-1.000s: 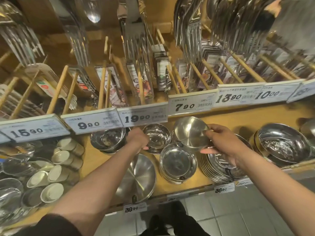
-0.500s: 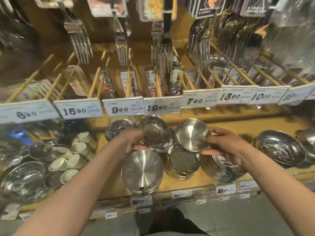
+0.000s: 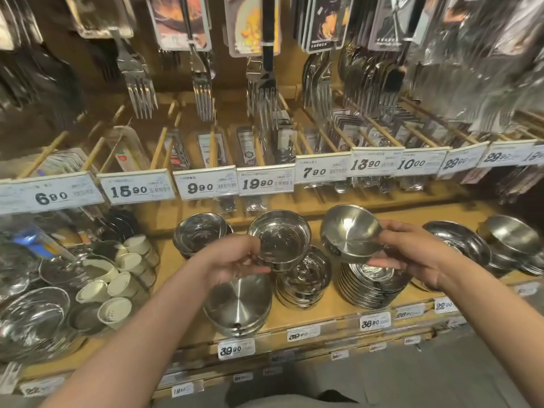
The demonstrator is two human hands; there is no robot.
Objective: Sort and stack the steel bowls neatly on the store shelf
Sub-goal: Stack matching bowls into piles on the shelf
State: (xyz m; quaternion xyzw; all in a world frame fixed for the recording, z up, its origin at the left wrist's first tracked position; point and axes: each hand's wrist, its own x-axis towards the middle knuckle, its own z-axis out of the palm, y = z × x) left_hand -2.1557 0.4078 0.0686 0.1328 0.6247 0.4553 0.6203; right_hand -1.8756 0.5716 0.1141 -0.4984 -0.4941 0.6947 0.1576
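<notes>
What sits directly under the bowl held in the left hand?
A stack of steel bowls on the shelf. The held bowl, gripped by the left hand, covers the stack's rear edge.

The left hand (image 3: 232, 260) covers the near wall of the steel bowl (image 3: 279, 240) it holds, and that bowl hides the back of the bowl stack (image 3: 303, 281) just below it. The right hand (image 3: 412, 254) hides part of the plate stack (image 3: 371, 287) to the right of that bowl stack. Above it, the small print on the price tags (image 3: 265, 181) is unreadable. Higher still, the hanging packages (image 3: 471, 54) are blurred and cut by the top edge. Both forearms run off the bottom edge.
</notes>
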